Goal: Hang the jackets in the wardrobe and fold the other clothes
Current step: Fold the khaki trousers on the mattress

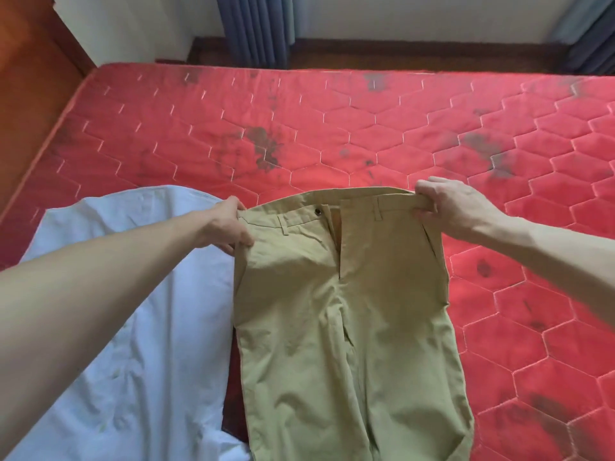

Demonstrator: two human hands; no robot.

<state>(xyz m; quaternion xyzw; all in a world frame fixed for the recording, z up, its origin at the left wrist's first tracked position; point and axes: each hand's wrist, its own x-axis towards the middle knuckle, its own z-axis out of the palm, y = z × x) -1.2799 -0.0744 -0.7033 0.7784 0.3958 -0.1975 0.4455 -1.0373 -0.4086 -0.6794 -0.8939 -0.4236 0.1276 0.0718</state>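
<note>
1. Trousers [339,294], khaki, hang front-side up over the mattress [366,128], waistband far from the person and legs running back toward the near edge and out of view; held this way, the cloth drapes flat so the seams can be lined up for folding.
2. Left hand [226,227] pinches the left end of the waistband, thumb on top and fingers curled under the cloth.
3. Right hand [446,201] grips the right end, fingers hooked over the band's edge. With the two hands well apart, the band is pulled nearly taut, which probably serves to smooth wrinkles.
4. The fly stands open below the button [317,211], showing a darker lining; it may gape in the fold if left so.
5. Shirt [126,311], pale blue, lies spread on the mattress just to the left, partly under the left forearm and touching the trousers' edge; it looks not yet folded.
6. Next move, as I judge it: lay the trousers down flat, then bring one leg over the other. The shirt's nearness could snag that fold.
</note>
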